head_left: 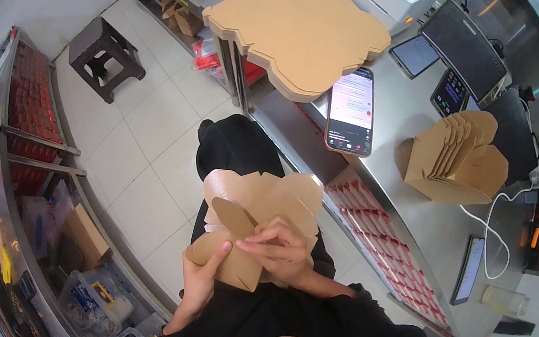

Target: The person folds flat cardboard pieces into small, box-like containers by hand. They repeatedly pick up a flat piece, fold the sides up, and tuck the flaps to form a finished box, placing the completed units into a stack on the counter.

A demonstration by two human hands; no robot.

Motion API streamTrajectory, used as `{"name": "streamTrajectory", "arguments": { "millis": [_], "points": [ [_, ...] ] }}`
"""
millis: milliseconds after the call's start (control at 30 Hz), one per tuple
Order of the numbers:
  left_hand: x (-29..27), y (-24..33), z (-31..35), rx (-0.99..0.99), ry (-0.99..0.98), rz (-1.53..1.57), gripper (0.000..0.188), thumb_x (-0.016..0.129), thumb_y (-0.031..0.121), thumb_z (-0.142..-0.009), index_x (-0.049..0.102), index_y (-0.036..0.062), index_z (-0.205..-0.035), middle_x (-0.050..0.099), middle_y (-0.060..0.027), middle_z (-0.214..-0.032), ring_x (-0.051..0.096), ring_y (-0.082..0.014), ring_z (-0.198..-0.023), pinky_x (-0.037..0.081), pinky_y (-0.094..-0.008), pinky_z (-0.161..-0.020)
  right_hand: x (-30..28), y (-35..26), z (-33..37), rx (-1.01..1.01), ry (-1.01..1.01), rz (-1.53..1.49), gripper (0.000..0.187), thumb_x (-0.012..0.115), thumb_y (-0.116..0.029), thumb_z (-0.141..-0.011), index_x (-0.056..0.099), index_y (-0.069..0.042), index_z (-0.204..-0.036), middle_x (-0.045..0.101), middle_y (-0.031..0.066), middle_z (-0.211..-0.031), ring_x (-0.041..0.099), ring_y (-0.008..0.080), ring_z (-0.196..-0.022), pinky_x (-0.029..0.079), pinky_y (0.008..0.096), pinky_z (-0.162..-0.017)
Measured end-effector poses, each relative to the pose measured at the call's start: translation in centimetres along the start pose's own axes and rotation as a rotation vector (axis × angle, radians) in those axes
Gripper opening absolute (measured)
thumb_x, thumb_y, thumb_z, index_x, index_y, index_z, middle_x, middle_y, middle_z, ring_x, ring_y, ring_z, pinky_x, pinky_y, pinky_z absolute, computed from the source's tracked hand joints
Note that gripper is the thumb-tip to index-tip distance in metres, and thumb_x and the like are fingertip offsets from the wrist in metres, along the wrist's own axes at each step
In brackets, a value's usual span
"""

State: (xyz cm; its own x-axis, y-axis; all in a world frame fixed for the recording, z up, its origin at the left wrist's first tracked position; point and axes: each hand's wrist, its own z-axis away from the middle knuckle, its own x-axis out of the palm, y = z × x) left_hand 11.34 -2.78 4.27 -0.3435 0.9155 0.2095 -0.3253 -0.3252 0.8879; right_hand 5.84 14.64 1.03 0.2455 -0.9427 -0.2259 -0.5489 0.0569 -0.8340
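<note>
Seen from above, both forearms bare, rising from the lower edge close to the body. Left hand [201, 277] cupped palm-up beneath a folded brown paper carton [254, 225], thumb pressed against its near side. Right hand [280, 247] curled over the carton's top, fingers [258, 235] bent down onto a flap, wrist angled inward.

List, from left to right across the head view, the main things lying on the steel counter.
Stack of flat brown cardboard blanks → smartphone with lit screen → nested folded brown takeaway boxes → white cable
</note>
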Motion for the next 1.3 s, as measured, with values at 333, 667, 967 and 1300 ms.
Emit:
{"name": "streamTrajectory", "arguments": {
  "millis": [333,667,967,1300],
  "points": [
    [-4.2,0.4,1.3,-0.375,-0.324,-0.129,0.023,0.073,0.008,-0.091,0.07,-0.0046,-0.109,0.073,-0.0078,-0.099,0.067,-0.0103,-0.087,0.053,-0.0262,-0.075,-1.2,0.2,-0.2,-0.33,-0.445,-0.134,0.014,0.071,0.003,-0.082,0.07,-0.002,-0.095,0.054,0.0046,-0.086,0.054,0.0193,-0.066,0.045,0.0299,-0.055],
    [-3.8,0.2,0.8,-0.385,-0.287,-0.041,0.023,0.074,0.007,-0.09,0.07,-0.0054,-0.109,0.074,-0.0092,-0.1,0.069,-0.0125,-0.088,0.054,-0.0266,-0.076,-1.3,0.1,-2.7,-0.356,-0.749,-0.142,0.01,0.063,0.004,-0.084,0.054,-0.001,-0.084,0.046,0.007,-0.085,0.055,0.0217,-0.068,0.046,0.0336,-0.057],
    [-4.4,0.7,0.2,-0.519,-0.377,0.071,0.024,0.069,0.007,-0.094,0.061,-0.0013,-0.116,0.068,-0.0074,-0.107,0.065,-0.0099,-0.095,0.053,-0.023,-0.072,-2.8,-0.8,-3.5,0.161,-0.87,-0.419,0.015,0.064,-0.001,-0.088,0.056,-0.004,-0.101,0.052,0.0053,-0.09,0.059,0.0156,-0.079,0.049,0.0316,-0.065],
    [-4.0,-0.4,-0.4,-0.381,-0.413,0.147,0.021,0.072,0.003,-0.09,0.052,0.0073,-0.095,0.059,0.0004,-0.086,0.06,-0.0039,-0.079,0.048,-0.0194,-0.067,-1.6,1.0,-2.5,0.777,-0.773,-0.77,0.027,0.07,-0.003,-0.086,0.045,-0.007,-0.093,0.045,-0.0025,-0.078,0.045,0.0043,-0.075,0.038,0.0234,-0.067]
  ]
}}
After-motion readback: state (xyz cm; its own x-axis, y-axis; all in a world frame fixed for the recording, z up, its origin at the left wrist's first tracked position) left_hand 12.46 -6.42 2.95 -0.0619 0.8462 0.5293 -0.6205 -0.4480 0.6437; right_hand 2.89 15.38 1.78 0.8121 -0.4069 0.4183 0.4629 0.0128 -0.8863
